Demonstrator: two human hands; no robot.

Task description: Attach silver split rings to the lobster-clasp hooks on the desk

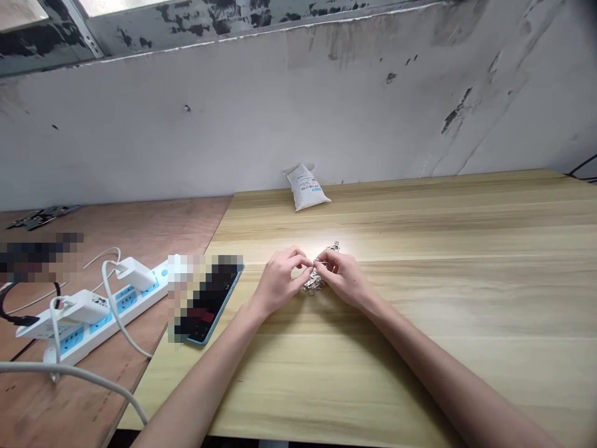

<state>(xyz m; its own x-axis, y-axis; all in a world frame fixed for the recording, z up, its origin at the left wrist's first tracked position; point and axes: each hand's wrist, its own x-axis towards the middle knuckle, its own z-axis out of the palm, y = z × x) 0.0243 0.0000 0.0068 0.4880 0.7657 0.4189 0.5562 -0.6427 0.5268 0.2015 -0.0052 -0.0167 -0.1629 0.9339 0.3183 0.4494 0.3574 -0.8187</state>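
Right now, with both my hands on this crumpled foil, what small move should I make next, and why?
Probably hold the crumpled foil steady with your left hand and gently press down the jagged corner with your right hand. The fingers of both hands are already on the foil, and that corner sticks up past your right fingers.

No legible text. The white sachet (306, 187) at 12 o'clock bears fine print and a blue strip; the white charger (86, 306) at 9 o'clock bears small, unreadable marks.
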